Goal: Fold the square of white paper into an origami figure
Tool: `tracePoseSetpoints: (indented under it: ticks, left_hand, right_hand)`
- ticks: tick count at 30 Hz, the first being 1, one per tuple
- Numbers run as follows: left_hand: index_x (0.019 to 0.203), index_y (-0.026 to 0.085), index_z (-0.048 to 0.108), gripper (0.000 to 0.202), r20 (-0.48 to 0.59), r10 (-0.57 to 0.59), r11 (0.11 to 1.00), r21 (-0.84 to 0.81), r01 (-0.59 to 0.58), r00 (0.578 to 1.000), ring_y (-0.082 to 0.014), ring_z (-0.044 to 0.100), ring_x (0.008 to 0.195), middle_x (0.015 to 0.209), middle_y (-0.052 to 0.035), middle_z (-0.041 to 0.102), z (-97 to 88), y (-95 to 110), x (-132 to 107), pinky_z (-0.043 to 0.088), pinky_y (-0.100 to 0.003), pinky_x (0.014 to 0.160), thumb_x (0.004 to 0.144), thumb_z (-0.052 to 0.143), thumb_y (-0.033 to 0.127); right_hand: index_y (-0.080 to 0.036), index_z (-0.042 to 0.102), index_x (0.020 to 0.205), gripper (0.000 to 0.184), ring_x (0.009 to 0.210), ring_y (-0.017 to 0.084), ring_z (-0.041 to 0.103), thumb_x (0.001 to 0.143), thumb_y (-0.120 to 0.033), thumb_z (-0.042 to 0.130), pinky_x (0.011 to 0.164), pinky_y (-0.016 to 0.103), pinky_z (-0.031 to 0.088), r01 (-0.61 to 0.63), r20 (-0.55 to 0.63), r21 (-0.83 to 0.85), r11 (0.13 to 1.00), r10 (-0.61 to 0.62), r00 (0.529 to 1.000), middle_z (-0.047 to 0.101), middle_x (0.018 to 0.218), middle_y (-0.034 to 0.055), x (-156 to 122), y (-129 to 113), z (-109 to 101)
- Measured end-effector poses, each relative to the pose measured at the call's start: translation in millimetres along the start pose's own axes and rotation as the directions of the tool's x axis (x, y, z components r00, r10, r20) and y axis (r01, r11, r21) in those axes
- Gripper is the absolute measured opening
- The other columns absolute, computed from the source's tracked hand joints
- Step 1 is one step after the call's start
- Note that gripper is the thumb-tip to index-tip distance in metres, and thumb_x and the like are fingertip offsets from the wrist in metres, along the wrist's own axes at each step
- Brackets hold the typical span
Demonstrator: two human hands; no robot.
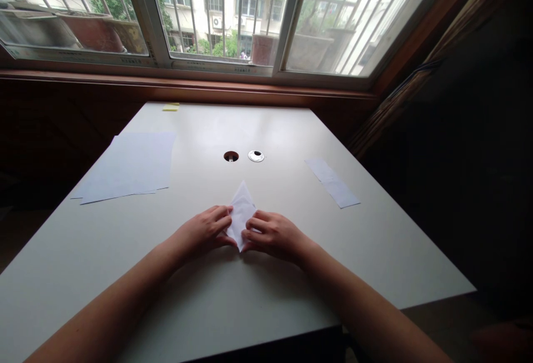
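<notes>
White table (200,157): your left hand (211,227) and right hand (272,233) are pinching folded paper (242,207) at nine, three o'clock; uneven pull risks skewing it.

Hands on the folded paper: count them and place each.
2: the left hand at the folded paper's left side, the right hand at its right side.

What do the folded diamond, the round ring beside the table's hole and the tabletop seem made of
Folded diamond: matte white paper, judging by its thin edges and creases. Ring: shiny, perhaps metal or chromed plastic, given its bright glints. Tabletop: smooth, satin white, possibly laminate; it softly reflects light.
</notes>
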State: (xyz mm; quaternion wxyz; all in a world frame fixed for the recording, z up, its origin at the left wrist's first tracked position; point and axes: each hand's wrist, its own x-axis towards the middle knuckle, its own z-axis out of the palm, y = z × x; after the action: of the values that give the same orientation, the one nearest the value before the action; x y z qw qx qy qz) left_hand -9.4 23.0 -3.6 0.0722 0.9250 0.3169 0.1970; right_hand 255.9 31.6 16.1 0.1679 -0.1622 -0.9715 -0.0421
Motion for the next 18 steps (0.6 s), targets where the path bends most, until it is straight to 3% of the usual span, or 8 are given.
tracePoseSetpoints:
  ticks: [11, 18]
  left_hand:
    - [0.101, 0.016, 0.060, 0.035, -0.001, 0.002, 1.000, -0.013, -0.002, 1.000, -0.0289, 0.061, 0.116, 0.124, -0.0172, 0.059, -2.8, 0.6, 0.5, 0.056, -0.044, 0.096, 0.092, 0.059, 0.050]
    - [0.102, 0.018, 0.060, 0.030, -0.027, 0.011, 0.991, -0.134, -0.014, 1.000, -0.0286, 0.052, 0.129, 0.115, -0.0128, 0.061, -2.0, -3.3, 3.2, 0.052, -0.044, 0.103, 0.091, 0.063, 0.046]
  right_hand:
    - [-0.021, 0.064, 0.096, 0.013, 0.080, 0.015, 0.055, 0.099, -0.023, 0.052, 0.062, 0.028, 0.037, 0.063, -0.024, -0.008, 0.998, -0.063, 0.998, 0.063, 0.085, 0.0020, -2.4, -6.3, -6.5]
    - [-0.020, 0.065, 0.096, 0.014, 0.078, 0.015, 0.056, 0.099, -0.022, 0.051, 0.064, 0.028, 0.041, 0.073, -0.036, 0.015, 0.997, -0.072, 0.997, 0.063, 0.084, 0.0032, -1.9, -7.1, -6.9]
